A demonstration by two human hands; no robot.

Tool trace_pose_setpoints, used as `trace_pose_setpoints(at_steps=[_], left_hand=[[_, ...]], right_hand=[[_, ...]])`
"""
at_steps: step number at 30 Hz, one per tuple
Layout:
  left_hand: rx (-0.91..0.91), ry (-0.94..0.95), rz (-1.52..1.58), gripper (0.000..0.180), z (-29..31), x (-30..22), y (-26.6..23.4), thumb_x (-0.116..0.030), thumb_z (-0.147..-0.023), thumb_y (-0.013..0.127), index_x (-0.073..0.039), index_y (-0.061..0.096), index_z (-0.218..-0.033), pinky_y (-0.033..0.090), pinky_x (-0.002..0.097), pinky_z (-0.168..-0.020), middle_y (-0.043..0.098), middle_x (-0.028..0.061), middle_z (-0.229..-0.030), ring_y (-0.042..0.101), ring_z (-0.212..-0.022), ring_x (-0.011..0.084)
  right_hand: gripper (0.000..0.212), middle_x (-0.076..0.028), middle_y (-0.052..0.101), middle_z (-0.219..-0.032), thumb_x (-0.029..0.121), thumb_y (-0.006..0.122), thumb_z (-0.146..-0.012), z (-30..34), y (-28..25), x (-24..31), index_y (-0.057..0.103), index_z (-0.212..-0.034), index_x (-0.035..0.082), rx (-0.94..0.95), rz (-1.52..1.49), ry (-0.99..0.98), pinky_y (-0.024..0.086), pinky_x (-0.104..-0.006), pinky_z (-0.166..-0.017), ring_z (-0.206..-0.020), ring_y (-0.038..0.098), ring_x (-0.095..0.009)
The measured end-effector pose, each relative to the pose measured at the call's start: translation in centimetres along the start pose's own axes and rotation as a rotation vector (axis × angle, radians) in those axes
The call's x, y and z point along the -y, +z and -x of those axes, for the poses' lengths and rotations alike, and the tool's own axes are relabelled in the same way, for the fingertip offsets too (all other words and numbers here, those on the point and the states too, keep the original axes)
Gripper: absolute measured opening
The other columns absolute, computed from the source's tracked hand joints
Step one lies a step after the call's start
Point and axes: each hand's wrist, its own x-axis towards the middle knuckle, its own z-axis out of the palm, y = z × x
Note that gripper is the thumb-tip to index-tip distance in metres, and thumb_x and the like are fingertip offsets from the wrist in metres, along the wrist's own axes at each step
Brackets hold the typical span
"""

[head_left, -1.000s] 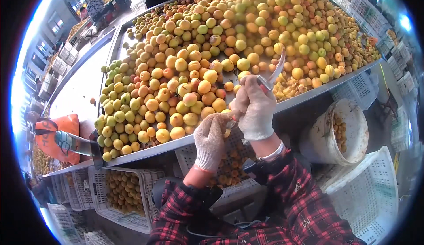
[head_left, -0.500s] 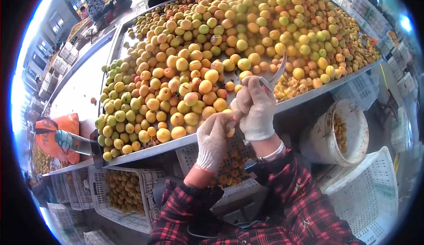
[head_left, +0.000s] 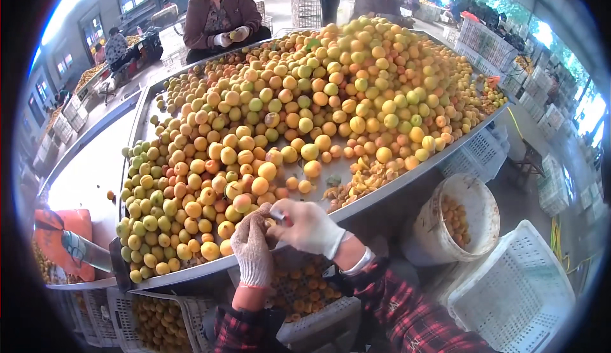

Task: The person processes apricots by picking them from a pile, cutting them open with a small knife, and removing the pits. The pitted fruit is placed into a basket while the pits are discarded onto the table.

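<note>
Close together at the near edge of the metal table [head_left: 375, 208], both my hands wear pale knit gloves. My left hand [head_left: 253, 251] is closed with fingertips pinched around an apricot [head_left: 271, 223], mostly hidden by the gloves. Beside it, my right hand [head_left: 310, 227], smeared by motion, grips a knife by its red and white handle [head_left: 282, 218]; its blade cannot be made out. A large heap of whole yellow, orange and greenish apricots [head_left: 305, 105] covers the table beyond. Right of my hands, cut apricot pieces [head_left: 361, 180] lie along the edge.
Below my hands stands a crate [head_left: 321, 320] holding apricot pieces. To the right are a white bucket [head_left: 487, 225] with fruit inside and a white plastic crate [head_left: 515, 289]. Another filled crate [head_left: 121, 321] and an orange bag [head_left: 79, 257] are at left. A person [head_left: 223, 12] sits across the table.
My view has tilted up, showing more of the people opposite. My right hand has turned over and come down against the left; the curved blade that pointed up is no longer visible.
</note>
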Motion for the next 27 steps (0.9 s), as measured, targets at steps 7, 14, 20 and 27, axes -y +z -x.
trace_pose_setpoints(at_steps=[7,14,20,27], left_hand=[[0.170,0.155,-0.365,0.029,0.4,-1.2,0.0,-0.007,-0.097,0.049,0.010,0.061,-0.117,0.044,0.0270,-0.095,0.065,0.0152,-0.120,0.060,-0.108,0.0170],[0.220,0.144,-0.472,0.029,0.1,-1.0,-0.3,-0.008,-0.099,0.046,0.009,0.061,-0.116,0.045,0.0292,-0.096,0.066,0.0160,-0.116,0.060,-0.109,0.0188],[0.117,0.134,-0.345,0.027,0.1,-0.9,-1.2,-0.012,-0.098,0.051,0.005,0.065,-0.112,0.050,0.0217,-0.074,0.068,0.0070,-0.097,0.062,-0.087,0.0092],[0.603,-0.164,-0.437,0.023,0.3,-4.6,-2.0,-0.012,-0.091,0.057,0.002,0.071,-0.102,0.050,0.0256,-0.084,0.072,0.0088,-0.094,0.064,-0.087,0.0112]], right_hand=[[0.022,-0.017,0.065,-0.079,0.020,0.067,-0.078,0.0,0.2,0.5,0.059,-0.093,0.007,0.008,0.149,-0.026,0.052,-0.0458,-0.069,-0.079,0.064,-0.038],[0.017,-0.014,0.063,-0.071,0.023,0.066,-0.075,0.1,1.9,0.1,0.058,-0.079,0.008,-0.130,0.263,-0.068,0.052,-0.0451,-0.065,-0.073,0.064,-0.036],[0.015,-0.018,0.062,-0.068,0.019,0.066,-0.081,-0.6,1.9,-0.8,0.061,-0.078,0.004,-0.272,-0.160,-0.002,0.049,-0.0406,-0.056,-0.065,0.064,-0.035],[0.025,-0.017,0.068,-0.087,0.016,0.065,-0.083,-1.6,-3.5,-4.1,0.067,-0.106,0.007,-0.408,0.495,0.225,0.053,-0.0386,-0.075,-0.082,0.066,-0.032]])
